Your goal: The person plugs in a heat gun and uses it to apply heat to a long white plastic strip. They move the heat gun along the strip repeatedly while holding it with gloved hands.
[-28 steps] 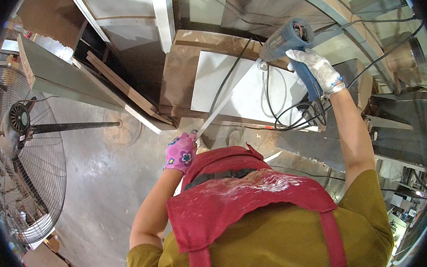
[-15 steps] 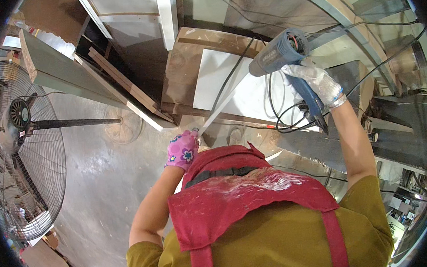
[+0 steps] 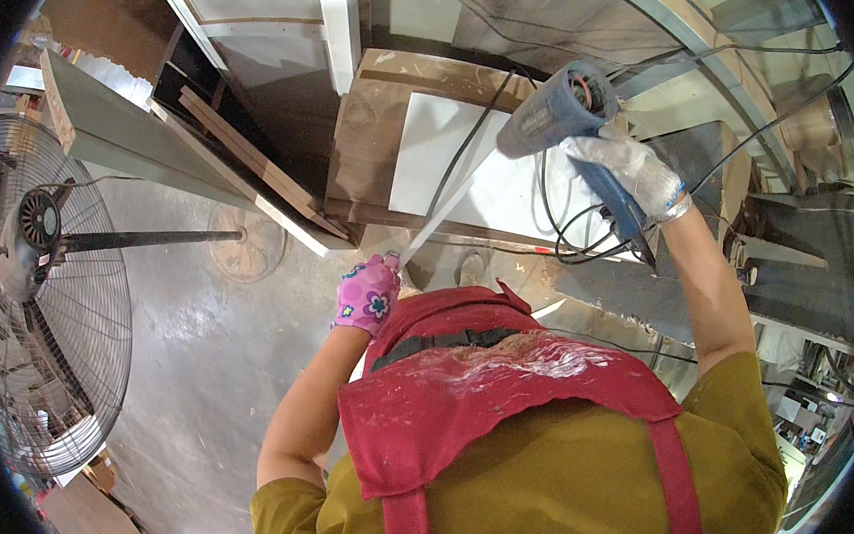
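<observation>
In my right hand [image 3: 632,172], covered by a white work glove, is a blue heat gun [image 3: 548,117]; my fingers wrap its handle below the wide barrel. The barrel lies over the upper end of a narrow white strip [image 3: 454,205], and whether they touch I cannot tell. My left hand [image 3: 367,294] wears a pink flowered glove and is closed at the strip's lower end, close to my red apron [image 3: 517,385]. A white panel [image 3: 428,146] rests on a brown wooden board [image 3: 359,162] beneath the strip and the gun.
A black cord [image 3: 571,246] loops below the heat gun. To the left stands a large fan [image 3: 39,237] in a wire cage. Long boards [image 3: 138,169] lean between the fan and the workpiece. A dark bench [image 3: 788,269] and a metal frame [image 3: 723,73] are at the right.
The view has shifted slightly. The heat gun's barrel has turned a little, showing more of its open rear end. Both hands keep nearly the same places and grips.
</observation>
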### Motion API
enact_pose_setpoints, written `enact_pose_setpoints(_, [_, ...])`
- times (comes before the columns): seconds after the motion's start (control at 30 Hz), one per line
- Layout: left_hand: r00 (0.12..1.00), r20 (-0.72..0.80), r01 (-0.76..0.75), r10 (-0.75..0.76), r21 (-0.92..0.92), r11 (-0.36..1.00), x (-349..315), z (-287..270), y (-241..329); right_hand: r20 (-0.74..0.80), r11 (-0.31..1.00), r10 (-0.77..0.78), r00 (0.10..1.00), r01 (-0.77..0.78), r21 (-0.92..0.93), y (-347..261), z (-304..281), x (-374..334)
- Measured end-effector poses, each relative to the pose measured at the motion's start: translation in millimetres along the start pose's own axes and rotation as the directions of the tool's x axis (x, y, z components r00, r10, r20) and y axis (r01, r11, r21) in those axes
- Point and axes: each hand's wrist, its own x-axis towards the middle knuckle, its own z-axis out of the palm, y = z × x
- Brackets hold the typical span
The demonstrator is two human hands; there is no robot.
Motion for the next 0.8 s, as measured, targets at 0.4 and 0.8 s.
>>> enact_pose_setpoints(0.4, [1.000, -0.023, -0.008, 0.008, -0.018, 1.000, -1, 1, -1, 0.057, 0.997, -0.070, 0.996, 0.067, 0.048, 1, 1, -4])
enact_pose_setpoints(0.8, [1.000, -0.004, 0.003, -0.003, -0.022, 1.000, 4, -1, 5, -0.030, 0.998, -0.018, 0.999, 0.016, -0.067, 15, 7, 1])
